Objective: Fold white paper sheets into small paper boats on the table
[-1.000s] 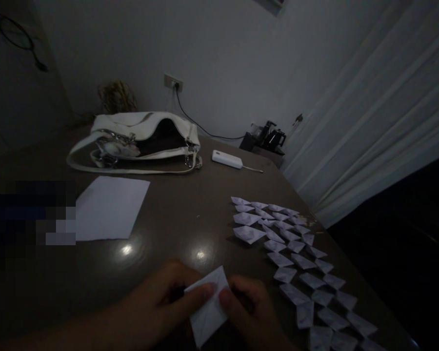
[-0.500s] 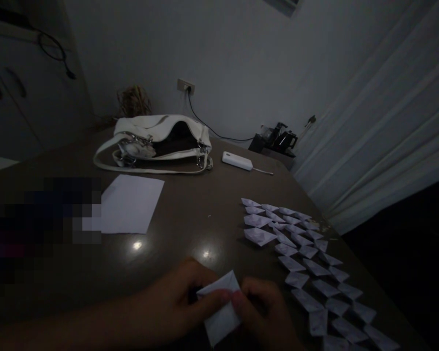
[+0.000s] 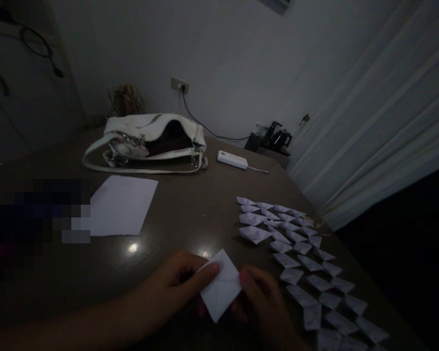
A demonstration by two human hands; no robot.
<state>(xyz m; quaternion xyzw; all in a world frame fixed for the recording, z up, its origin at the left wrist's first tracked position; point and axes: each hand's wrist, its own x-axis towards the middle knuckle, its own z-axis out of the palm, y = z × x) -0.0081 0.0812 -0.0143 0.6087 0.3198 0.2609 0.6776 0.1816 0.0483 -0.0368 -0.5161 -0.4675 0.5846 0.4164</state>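
Observation:
A folded piece of white paper [image 3: 221, 290], diamond-shaped with crease lines across its face, is held above the near part of the table. My left hand [image 3: 179, 280] pinches its left edge, thumb on top and fingers underneath. On the right edge, my right hand [image 3: 261, 295] grips with its thumb at the corner and its other fingers partly hidden below. Several folded paper boats [image 3: 287, 261] lie in rows to the right of my hands. Flat on the table at the left is a stack or sheet of white paper [image 3: 122, 204].
A white handbag [image 3: 153, 141] lies at the back of the brown table [image 3: 183, 200]. Right of it is a white power bank [image 3: 232, 159] with a short cable. A black pot [image 3: 280, 140] stands beyond the far edge. White curtains [image 3: 351, 122] hang at the right.
The folded paper has been turned and flattened into a diamond facing me. My right thumb has shifted from its middle to the right corner. The view has swung slightly right.

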